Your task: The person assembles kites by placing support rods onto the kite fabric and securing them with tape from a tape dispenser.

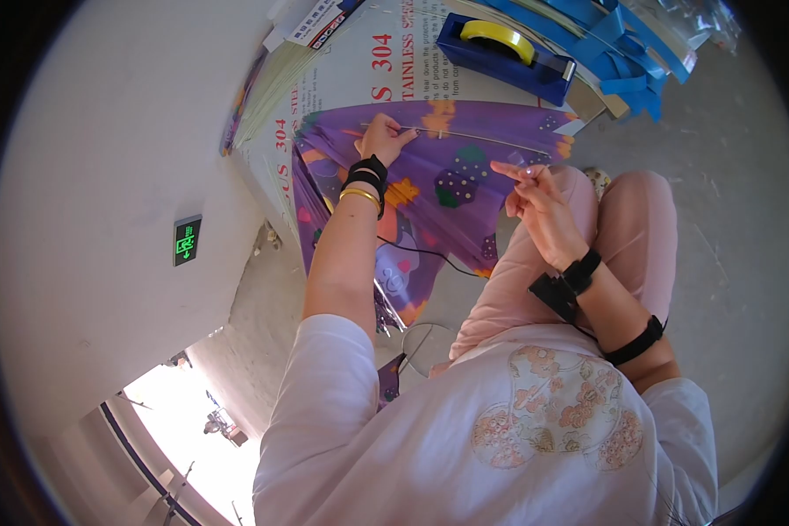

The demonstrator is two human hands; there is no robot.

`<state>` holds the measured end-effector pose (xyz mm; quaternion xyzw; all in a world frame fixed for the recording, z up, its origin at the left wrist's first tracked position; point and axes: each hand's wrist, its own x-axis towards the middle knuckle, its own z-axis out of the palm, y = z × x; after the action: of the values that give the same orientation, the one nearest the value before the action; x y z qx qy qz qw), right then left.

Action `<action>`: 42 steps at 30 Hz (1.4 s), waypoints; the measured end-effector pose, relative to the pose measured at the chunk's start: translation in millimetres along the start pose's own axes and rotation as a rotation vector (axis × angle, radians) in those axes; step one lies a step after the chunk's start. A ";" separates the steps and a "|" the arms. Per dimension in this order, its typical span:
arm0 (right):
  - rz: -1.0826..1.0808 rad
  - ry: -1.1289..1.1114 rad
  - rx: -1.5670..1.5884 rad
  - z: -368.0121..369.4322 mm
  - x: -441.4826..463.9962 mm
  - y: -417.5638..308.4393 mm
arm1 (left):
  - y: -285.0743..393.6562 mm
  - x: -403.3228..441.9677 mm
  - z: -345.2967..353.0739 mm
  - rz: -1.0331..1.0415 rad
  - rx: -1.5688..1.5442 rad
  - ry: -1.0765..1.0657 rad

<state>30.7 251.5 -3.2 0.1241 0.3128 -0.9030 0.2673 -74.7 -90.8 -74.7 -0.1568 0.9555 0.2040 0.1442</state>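
My left hand (383, 140) pinches a thin pale rod (491, 140) between thumb and fingers, over a thin purple printed fabric (460, 206). The rod lies along the upper part of the cloth, stretching right. My right hand (539, 206) is at the fabric's right edge, palm partly turned up. Its forefinger points left while the thumb presses near it and the other fingers curl. Whatever it may hold is too small to make out. Below my left hand the fabric hangs in folds over the table edge, and a dark cord (430, 252) crosses it.
Beyond the fabric, a blue tape dispenser (508, 57) with a yellow-cored roll stands on the printed table covering (346, 83). Blue strips (614, 53) are heaped at the upper right. Pale thin sticks (276, 92) lie at the left edge, near a white box (320, 22).
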 end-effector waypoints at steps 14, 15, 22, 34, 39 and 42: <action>0.280 0.011 0.236 2.0 40.2 31.1 | 19.1 -17.6 -6.7 0.151 -0.044 0.256; 0.308 0.036 0.251 4.0 45.6 36.5 | 36.1 -32.9 -11.4 0.214 -0.068 0.286; 0.361 0.024 0.339 24.3 70.8 59.4 | 72.2 -86.8 -2.7 0.574 -0.006 0.107; 0.346 0.040 0.330 26.3 89.5 65.1 | 68.9 -85.0 1.4 0.608 0.152 0.088; 0.348 0.033 0.315 23.9 91.7 66.1 | 69.4 -85.6 2.9 0.623 0.193 0.109; 0.340 0.033 0.321 22.4 92.7 68.2 | 73.9 -87.0 -1.0 0.645 0.251 0.082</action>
<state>-8.9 154.7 -56.1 0.2304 0.1442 -0.8809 0.3874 -22.3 -6.2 -18.8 0.1641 0.9785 0.1136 0.0521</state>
